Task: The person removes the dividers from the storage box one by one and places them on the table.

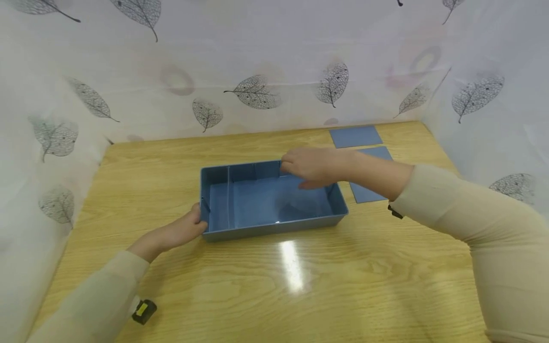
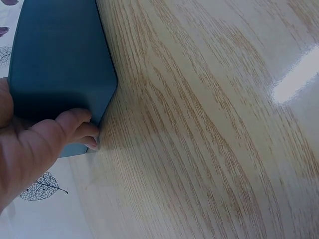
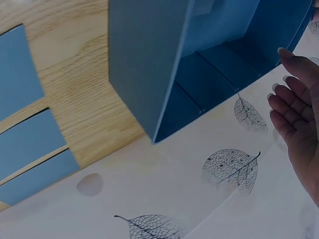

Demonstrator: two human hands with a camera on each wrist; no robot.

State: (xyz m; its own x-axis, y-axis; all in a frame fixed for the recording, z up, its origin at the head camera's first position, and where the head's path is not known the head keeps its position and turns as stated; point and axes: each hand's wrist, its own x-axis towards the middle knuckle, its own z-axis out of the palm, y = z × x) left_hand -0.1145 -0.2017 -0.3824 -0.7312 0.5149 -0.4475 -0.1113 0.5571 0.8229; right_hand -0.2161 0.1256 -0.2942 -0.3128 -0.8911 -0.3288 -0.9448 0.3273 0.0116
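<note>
A long blue-grey open-topped box (image 1: 274, 229) stands on the wooden table, a low divider (image 1: 230, 205) setting off a narrow compartment at its left end. My left hand (image 1: 182, 231) grips the left end of the box. In the left wrist view the fingers of that hand (image 2: 37, 149) curl round the lower corner of the box (image 2: 62, 55). Over the far right part of the box hovers my right hand (image 1: 313, 164). The right wrist view shows this hand (image 3: 299, 109) with loosely bent fingers, holding nothing, beside the rim of the box (image 3: 142, 69).
Flat blue-grey panels (image 1: 356, 136) lie to the right of the box, partly hidden by my right forearm; three pieces (image 3: 32, 139) show in the right wrist view. Leaf-patterned white sheeting (image 1: 171, 105) borders the table at the back and sides. Light glares off the table (image 1: 291, 267).
</note>
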